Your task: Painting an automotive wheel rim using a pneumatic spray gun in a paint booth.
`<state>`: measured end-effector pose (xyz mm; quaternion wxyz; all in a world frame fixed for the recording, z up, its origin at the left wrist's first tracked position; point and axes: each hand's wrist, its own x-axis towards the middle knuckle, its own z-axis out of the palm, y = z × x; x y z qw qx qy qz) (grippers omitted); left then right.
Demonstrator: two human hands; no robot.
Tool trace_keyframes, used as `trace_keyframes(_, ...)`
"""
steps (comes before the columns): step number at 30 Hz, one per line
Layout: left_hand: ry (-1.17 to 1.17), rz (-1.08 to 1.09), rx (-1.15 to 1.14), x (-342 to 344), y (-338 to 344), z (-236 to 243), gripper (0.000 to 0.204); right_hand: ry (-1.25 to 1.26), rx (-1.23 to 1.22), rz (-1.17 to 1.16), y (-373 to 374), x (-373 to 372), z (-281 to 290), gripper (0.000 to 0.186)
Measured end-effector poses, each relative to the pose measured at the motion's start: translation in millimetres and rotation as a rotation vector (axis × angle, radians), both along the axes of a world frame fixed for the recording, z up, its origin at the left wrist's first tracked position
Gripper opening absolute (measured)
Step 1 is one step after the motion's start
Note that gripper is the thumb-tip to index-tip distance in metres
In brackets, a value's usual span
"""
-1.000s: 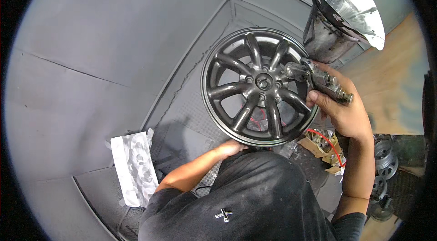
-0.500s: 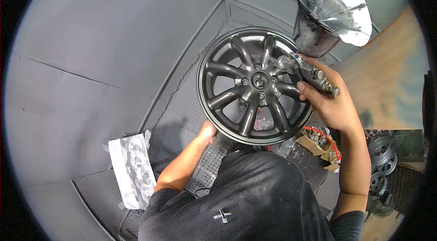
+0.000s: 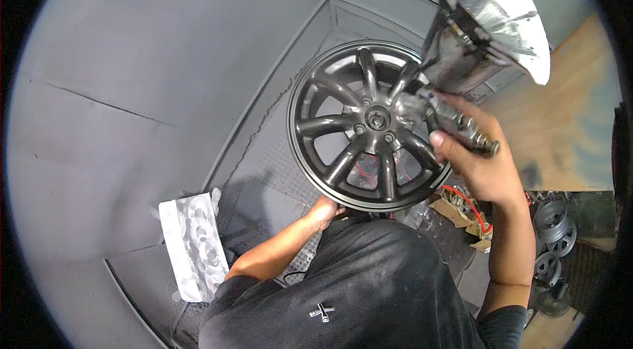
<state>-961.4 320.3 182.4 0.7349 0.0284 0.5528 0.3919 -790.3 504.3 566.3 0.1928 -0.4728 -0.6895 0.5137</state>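
Observation:
A dark glossy alloy wheel with several spokes is held face-up in front of me. My left hand is at its near lower edge, gripping the rim from below, with the fingers partly hidden under it. Over the wheel's right side, my right hand is wrapped round a metal spray gun, its nozzle end pointing toward the hub. On top of the gun sits a paint-stained cup, with a white sheet round its upper part. The gun is slightly blurred.
Grey walls stand left and behind. A white sheet with grey blotches hangs at lower left. Torn cardboard, a red hose and several silver wheels lie at lower right, below a brown panel.
The wheel has turned counterclockwise, and my left hand has shifted right along its lower edge. My right hand has moved the spray gun slightly right and down, tilting the cup.

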Motion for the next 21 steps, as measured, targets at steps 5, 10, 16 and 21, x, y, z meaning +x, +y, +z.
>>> trace_keyframes(5, -0.036, -0.171, -0.042, 5.8, -14.4, -3.8, 0.027, -0.006, 0.092, -0.132, 12.9, 12.1, -6.7, 0.044)
trace_keyframes(10, -0.041, 0.187, -0.017, -7.0, -1.0, -15.8, 0.022, 0.017, -0.071, -0.024, 12.7, 19.8, 0.4, 0.047)
trace_keyframes(16, 0.13, 0.311, 0.114, -55.2, 24.8, -34.8, 0.025, 0.003, -0.114, 0.145, 2.1, 5.3, -0.7, 0.048)
trace_keyframes(21, 0.175, 0.186, 0.094, -57.4, 25.4, -33.8, 0.033, -0.027, -0.099, 0.105, 6.0, 2.5, -12.6, 0.046)
